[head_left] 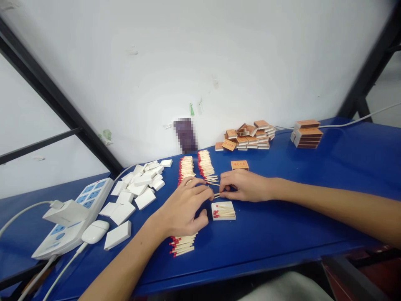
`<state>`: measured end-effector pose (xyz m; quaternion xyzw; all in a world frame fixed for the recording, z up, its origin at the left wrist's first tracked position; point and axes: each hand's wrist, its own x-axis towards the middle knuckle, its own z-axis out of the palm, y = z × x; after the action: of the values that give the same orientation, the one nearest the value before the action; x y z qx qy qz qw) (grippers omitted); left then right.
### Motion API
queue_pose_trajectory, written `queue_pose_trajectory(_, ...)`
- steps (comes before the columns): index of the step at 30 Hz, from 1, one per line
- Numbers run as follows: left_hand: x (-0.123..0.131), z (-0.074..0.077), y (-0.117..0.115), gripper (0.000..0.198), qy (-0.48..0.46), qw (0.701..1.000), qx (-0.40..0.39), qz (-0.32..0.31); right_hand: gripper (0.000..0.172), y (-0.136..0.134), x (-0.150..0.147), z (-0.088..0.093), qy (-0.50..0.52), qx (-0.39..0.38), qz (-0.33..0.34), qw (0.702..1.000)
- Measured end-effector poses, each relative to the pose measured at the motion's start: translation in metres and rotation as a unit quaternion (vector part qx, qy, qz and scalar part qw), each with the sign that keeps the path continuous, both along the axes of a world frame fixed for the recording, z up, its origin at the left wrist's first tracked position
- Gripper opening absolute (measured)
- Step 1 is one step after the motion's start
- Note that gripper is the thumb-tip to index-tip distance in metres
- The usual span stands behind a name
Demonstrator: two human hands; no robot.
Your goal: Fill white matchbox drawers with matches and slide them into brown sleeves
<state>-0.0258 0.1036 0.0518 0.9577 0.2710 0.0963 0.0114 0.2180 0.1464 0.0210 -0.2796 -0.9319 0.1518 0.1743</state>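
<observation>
My right hand pinches a few matchsticks between thumb and fingers, just above an open white matchbox tray. Several red-headed matches lie in that tray. My left hand is spread palm down to the left of the tray, thumb apart, with its fingertips close to the heads of the pinched matches. Beneath and beyond it runs a long row of matches, partly hidden by the hand; its near end shows below the wrist. A second row of matches lies beyond my fingers.
White matchbox trays lie heaped on the left, beside a power strip with a charger and a white earphone case. An orange matchbox sleeve sits behind my right hand. Piled matchboxes and stacked matchboxes stand near the wall.
</observation>
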Motion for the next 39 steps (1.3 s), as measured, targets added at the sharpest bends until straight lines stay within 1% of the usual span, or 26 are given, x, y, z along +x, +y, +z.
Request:
queue_pose_trajectory(4,0.000,0.002,0.002,0.020,0.005,0.999,0.031,0.033,0.012,-0.001,0.006,0.008,-0.035,0.012,-0.005,0.999)
queue_pose_trajectory(7,0.000,0.002,0.002,0.015,0.016,0.998,0.034,0.044,0.014,-0.002,0.009,0.011,-0.053,0.027,0.002,0.998)
queue_pose_trajectory(10,0.000,0.002,0.002,0.017,0.014,0.999,0.021,0.037,0.018,-0.002,0.010,0.011,-0.068,0.032,0.013,0.997)
queue_pose_trajectory(13,0.000,0.001,0.001,0.020,0.009,1.000,0.000,0.016,0.022,-0.002,0.010,0.012,-0.066,0.018,0.016,0.998)
queue_pose_trajectory(14,0.000,0.000,0.001,0.021,0.010,1.000,-0.007,0.011,0.021,-0.002,0.010,0.014,-0.063,0.011,0.013,0.998)
queue_pose_trajectory(16,0.001,0.000,0.001,0.023,0.013,1.000,-0.015,0.005,0.011,-0.002,0.012,0.017,-0.055,0.001,0.011,0.998)
queue_pose_trajectory(17,0.002,0.000,0.000,0.024,0.016,1.000,-0.016,0.006,0.009,-0.001,0.013,0.018,-0.055,0.000,0.016,0.998)
queue_pose_trajectory(19,0.004,0.000,0.000,0.027,0.022,1.000,-0.012,0.012,0.025,0.000,0.016,0.020,-0.061,0.003,0.035,0.998)
queue_pose_trajectory(21,0.006,0.000,0.000,0.029,0.026,0.999,-0.004,0.022,0.035,0.002,0.018,0.021,-0.071,-0.001,0.053,0.996)
queue_pose_trajectory(22,0.006,0.000,0.000,0.029,0.028,0.999,-0.001,0.028,0.034,0.003,0.019,0.021,-0.075,-0.008,0.058,0.995)
queue_pose_trajectory(26,0.007,-0.001,0.003,0.031,0.034,0.998,-0.004,0.044,0.020,0.005,0.020,0.022,-0.074,-0.033,0.054,0.995)
queue_pose_trajectory(28,0.007,-0.001,0.005,0.031,0.030,0.999,-0.009,0.043,0.018,0.005,0.018,0.020,-0.066,-0.041,0.044,0.996)
queue_pose_trajectory(31,0.006,-0.001,0.005,0.031,0.018,0.999,-0.012,0.036,0.021,0.005,0.014,0.015,-0.046,-0.042,0.026,0.998)
queue_pose_trajectory(36,0.007,0.000,0.003,0.032,0.004,0.999,-0.028,0.021,0.019,0.005,0.005,0.000,-0.008,-0.002,0.003,1.000)
queue_pose_trajectory(39,0.007,0.001,0.001,0.032,-0.003,0.999,-0.038,0.014,0.017,0.002,0.002,-0.003,0.000,0.027,-0.024,0.999)
